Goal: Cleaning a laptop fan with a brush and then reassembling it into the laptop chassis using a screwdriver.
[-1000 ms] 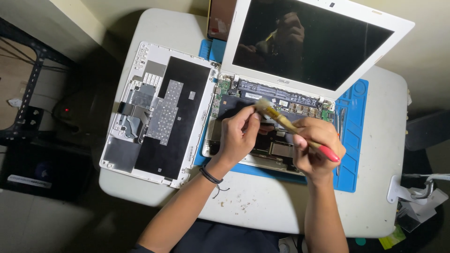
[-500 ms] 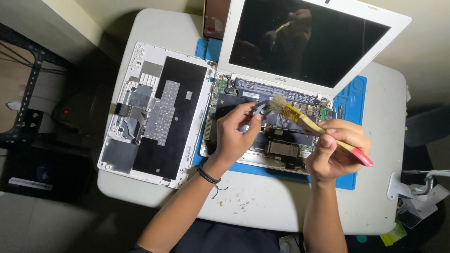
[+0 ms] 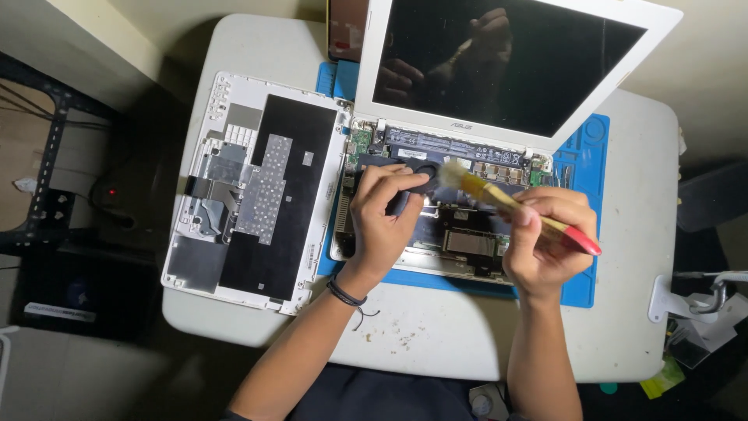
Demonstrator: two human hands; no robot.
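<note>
Right now, looking down on a white table point(image 3: 436, 343) with a blue work mat point(image 3: 580, 273) spread under an opened white laptop point(image 3: 436, 234). Bottom half stripped bare, circuit board and dark parts exposed, screen point(image 3: 499, 66) tilted up at the far side and dark, reflecting both hands.

Left hand point(image 3: 386, 214) planted on the laptop's innards, fingers point(image 3: 397, 181) curled down and pinching at a round black fan point(image 3: 423, 173) near the upper left of the board. Grip narrow, fingertips close together on the fan's edge; a dark band point(image 3: 345, 295) round that wrist.

Right hand point(image 3: 545, 238) closed firmly around a paintbrush point(image 3: 514, 204), fist wrapped on the yellow wooden handle, red tip poking out past the knuckles toward the right. Pale bristles point(image 3: 450, 173) aimed left, landing just beside the fan and touching or nearly touching the board there, hard to say which. Brush lying at a slant, bristles low and far, handle end nearer.

Off to the left, well apart from the hands, resting half on the mat: the removed keyboard cover point(image 3: 257, 187), white frame upside down, black backing and silver shielding showing. Crumbs of debris point(image 3: 393, 335) scattered on the table in front of the laptop. Far right edge, a white clamp-like stand point(image 3: 686, 300) hanging off the table.
</note>
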